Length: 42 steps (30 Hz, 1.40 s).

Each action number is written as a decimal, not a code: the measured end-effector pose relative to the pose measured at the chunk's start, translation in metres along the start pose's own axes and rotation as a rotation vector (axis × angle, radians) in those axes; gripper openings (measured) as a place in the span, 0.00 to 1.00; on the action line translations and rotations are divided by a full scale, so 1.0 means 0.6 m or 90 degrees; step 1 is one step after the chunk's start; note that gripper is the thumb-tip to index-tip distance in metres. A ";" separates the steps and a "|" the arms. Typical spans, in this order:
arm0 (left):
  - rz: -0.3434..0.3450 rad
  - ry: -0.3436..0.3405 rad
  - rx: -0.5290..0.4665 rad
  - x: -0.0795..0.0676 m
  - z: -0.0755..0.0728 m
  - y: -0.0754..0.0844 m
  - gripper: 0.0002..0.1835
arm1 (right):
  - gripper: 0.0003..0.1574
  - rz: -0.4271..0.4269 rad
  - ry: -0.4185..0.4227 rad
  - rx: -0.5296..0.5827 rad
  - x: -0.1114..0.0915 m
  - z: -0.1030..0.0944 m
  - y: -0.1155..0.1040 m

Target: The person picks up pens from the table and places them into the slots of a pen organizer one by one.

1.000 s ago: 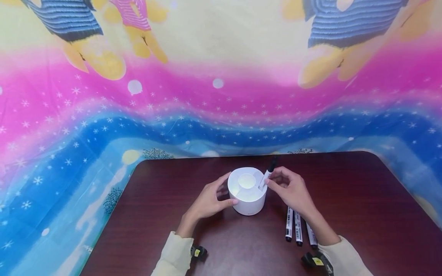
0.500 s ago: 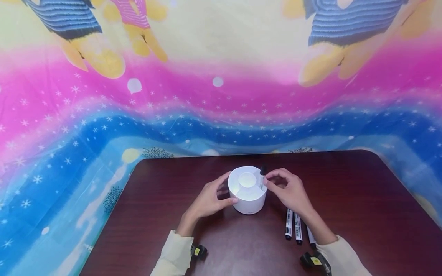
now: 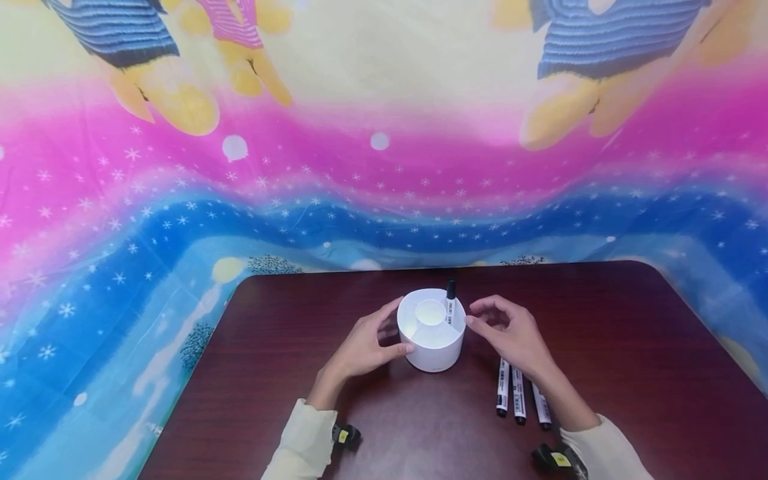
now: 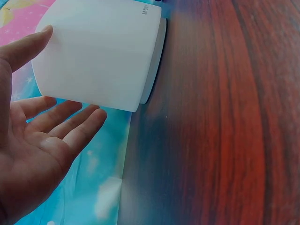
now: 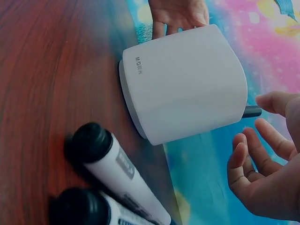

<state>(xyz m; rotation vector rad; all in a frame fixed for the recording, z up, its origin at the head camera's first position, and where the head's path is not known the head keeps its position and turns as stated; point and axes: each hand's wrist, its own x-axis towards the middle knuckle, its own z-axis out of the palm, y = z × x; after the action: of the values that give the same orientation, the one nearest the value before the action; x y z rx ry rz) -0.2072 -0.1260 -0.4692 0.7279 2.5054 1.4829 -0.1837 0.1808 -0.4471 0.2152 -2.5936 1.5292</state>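
Observation:
A round white pen holder (image 3: 433, 359) with a central cup and divided outer compartments stands upright on the table. My left hand (image 3: 363, 347) steadies it from the left, thumb on the front wall and fingers round the far side. One marker (image 3: 451, 304), white with a black cap, stands in the holder's right-hand compartment, cap end up. Just right of the rim is my right hand (image 3: 511, 335), its fingers relaxed and holding nothing. In the right wrist view, the black cap (image 5: 252, 111) pokes above the rim near the right thumb and fingers.
Three more markers, such as the leftmost marker (image 3: 502, 392), lie side by side on the dark red-brown table (image 3: 252, 387), partly under the right forearm. A printed cloth (image 3: 384, 193) hangs behind the table's far edge.
The marker has gone from a tilt in the right hand's fingers to standing in the holder. My right hand has let go and drawn slightly right. The left hand has stayed put.

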 end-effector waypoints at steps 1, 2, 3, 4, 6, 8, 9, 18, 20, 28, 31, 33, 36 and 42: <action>-0.001 0.000 0.001 0.001 0.001 0.000 0.50 | 0.17 -0.001 0.000 0.000 -0.002 -0.003 0.001; 0.000 0.000 0.000 0.001 0.001 0.000 0.50 | 0.17 -0.003 0.000 -0.001 -0.003 -0.005 0.003; -0.001 0.000 0.001 0.001 0.001 0.001 0.50 | 0.17 -0.003 0.001 -0.006 -0.005 -0.008 0.005; -0.002 0.000 0.001 0.001 0.002 0.001 0.50 | 0.16 -0.004 0.002 -0.009 -0.006 -0.012 0.006; -0.003 0.000 0.002 0.001 0.002 0.003 0.50 | 0.16 -0.006 0.001 -0.012 -0.010 -0.019 0.008; -0.001 -0.001 -0.001 0.001 0.002 0.004 0.50 | 0.17 -0.006 0.000 -0.012 -0.014 -0.028 0.011; -0.001 -0.001 -0.001 0.001 0.003 0.004 0.50 | 0.17 -0.006 0.001 -0.013 -0.016 -0.032 0.013; -0.011 0.008 0.001 -0.009 -0.002 0.002 0.48 | 0.18 -0.008 0.009 -0.038 -0.037 -0.067 0.038; -0.010 0.016 0.000 -0.012 -0.005 0.002 0.48 | 0.18 -0.011 0.012 -0.043 -0.041 -0.074 0.041; 0.006 0.026 0.006 -0.015 -0.014 0.000 0.48 | 0.17 -0.019 0.023 -0.077 -0.054 -0.094 0.048; 0.006 0.025 0.004 -0.016 -0.014 0.000 0.48 | 0.17 -0.022 0.028 -0.086 -0.059 -0.101 0.051; 0.006 0.025 -0.001 -0.016 -0.014 0.000 0.48 | 0.18 -0.021 0.031 -0.092 -0.062 -0.106 0.053; 0.002 0.024 -0.004 -0.016 -0.014 0.000 0.47 | 0.18 -0.016 0.029 -0.099 -0.066 -0.111 0.057; -0.003 0.021 0.000 -0.015 -0.015 0.001 0.48 | 0.21 0.005 0.021 -0.124 -0.073 -0.120 0.064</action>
<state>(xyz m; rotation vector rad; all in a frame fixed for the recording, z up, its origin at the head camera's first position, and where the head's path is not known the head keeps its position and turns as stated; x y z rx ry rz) -0.2024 -0.1368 -0.4653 0.7037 2.5287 1.5055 -0.1452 0.2649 -0.4529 0.1591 -2.6972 1.2605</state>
